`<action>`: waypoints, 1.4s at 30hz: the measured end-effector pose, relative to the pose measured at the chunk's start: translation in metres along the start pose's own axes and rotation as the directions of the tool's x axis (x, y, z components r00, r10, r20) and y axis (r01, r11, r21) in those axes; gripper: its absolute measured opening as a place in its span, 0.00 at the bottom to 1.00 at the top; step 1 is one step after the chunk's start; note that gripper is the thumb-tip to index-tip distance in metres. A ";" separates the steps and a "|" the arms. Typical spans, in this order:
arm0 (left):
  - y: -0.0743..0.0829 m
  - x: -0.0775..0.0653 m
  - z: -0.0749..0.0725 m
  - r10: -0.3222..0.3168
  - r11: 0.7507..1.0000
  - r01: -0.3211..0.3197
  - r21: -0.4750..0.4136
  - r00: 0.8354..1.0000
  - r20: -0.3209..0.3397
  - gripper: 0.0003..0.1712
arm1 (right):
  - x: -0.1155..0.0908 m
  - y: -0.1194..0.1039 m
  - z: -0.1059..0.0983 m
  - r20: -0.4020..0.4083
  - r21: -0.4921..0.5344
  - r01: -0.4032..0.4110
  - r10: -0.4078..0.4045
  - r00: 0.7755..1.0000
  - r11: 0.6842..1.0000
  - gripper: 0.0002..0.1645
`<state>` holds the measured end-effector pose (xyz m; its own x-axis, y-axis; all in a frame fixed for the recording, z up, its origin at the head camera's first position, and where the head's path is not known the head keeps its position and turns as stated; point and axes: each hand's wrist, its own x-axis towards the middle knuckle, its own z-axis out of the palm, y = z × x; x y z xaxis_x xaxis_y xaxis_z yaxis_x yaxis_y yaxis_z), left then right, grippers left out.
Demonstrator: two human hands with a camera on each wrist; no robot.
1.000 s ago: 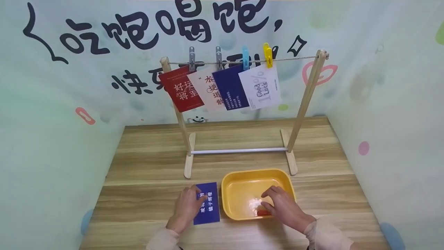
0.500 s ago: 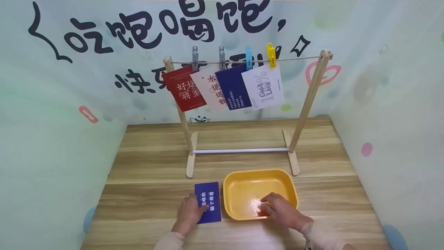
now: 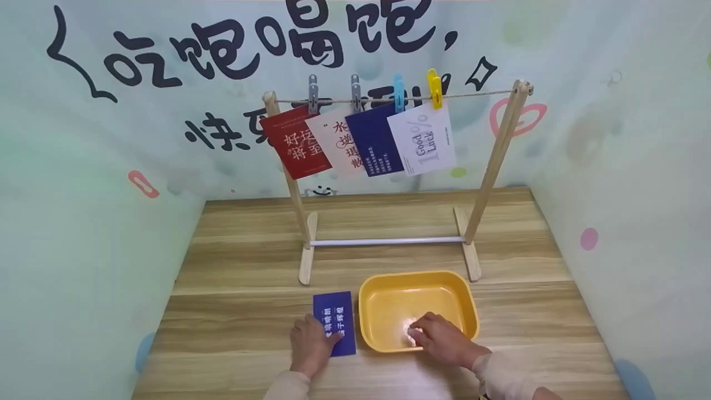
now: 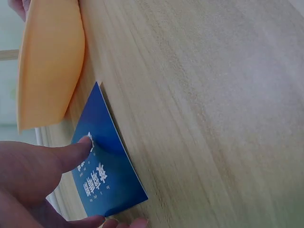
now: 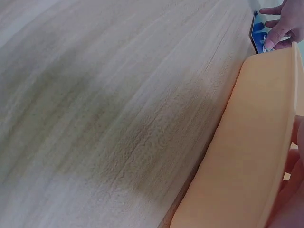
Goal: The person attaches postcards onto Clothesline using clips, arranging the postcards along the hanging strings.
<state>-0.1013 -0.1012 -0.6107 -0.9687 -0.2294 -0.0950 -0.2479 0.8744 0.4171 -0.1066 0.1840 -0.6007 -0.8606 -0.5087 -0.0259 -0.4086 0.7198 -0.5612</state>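
A dark blue card with white writing lies on the table, left of a yellow tray. My left hand is at the card's left side; in the left wrist view its thumb lies across the card's printed face, with fingertips at the card's edge. Inside the tray's near right part, my right hand reaches down with bent fingers. It covers the spot where a red item lay, so I cannot tell whether it holds that. The tray wall hides most of these fingers in the right wrist view.
Behind the tray stands a wooden frame with a string across its top. From it hang a red card, a pale pink card, a blue card and a white card, held by grey, light blue and yellow clothespins.
My left hand has moved slightly toward me, its thumb now lower on the card. My right hand has sunk into the tray and the red item is now covered from view.
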 end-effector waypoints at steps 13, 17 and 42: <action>0.007 0.007 0.003 -0.126 0.982 0.139 -0.126 0.986 0.110 0.41 | 0.001 0.001 -0.001 0.052 0.055 -0.079 0.076 0.996 0.995 0.17; 0.010 0.009 0.003 -0.131 0.986 0.141 -0.090 0.985 0.109 0.40 | 0.003 0.002 -0.004 0.112 0.143 -0.112 0.096 0.989 0.983 0.17; -0.008 0.019 -0.008 -0.135 0.975 0.154 -0.159 0.983 0.124 0.46 | 0.011 0.009 -0.034 0.363 0.274 -0.038 -0.067 0.929 0.961 0.10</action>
<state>-0.1174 -0.1159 -0.6088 -0.9204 -0.2901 -0.2621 -0.3888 0.7492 0.5362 -0.1301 0.2003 -0.5780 -0.6622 -0.6922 -0.2869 -0.2766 0.5816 -0.7650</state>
